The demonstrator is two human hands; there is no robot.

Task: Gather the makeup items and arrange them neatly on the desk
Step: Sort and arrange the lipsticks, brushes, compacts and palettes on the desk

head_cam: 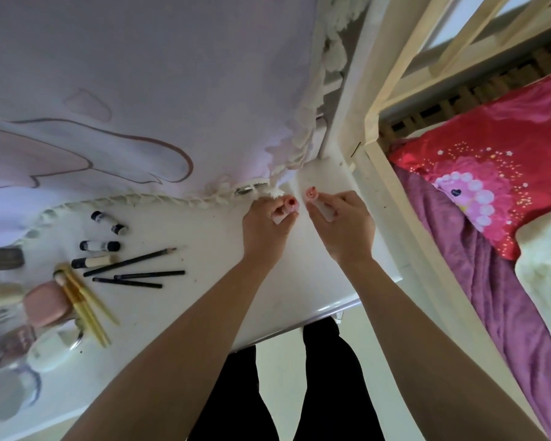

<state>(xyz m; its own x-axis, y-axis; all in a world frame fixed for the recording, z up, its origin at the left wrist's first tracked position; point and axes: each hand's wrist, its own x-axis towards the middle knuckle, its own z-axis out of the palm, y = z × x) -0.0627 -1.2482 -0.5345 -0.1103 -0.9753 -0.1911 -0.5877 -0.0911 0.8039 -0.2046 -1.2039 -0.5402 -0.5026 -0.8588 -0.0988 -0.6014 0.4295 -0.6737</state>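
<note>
Left to right: black slim pencils (150, 274) and gold-handled brushes (86, 310) grouped on the white desk (204, 243); left hand (263, 224) curled round a red-tipped white tube (290, 203); right hand (344, 224) pinching a pink-tipped white tube (312, 194) at the desk's far corner. Gathering step; next, both tubes probably need carrying leftward.
</note>
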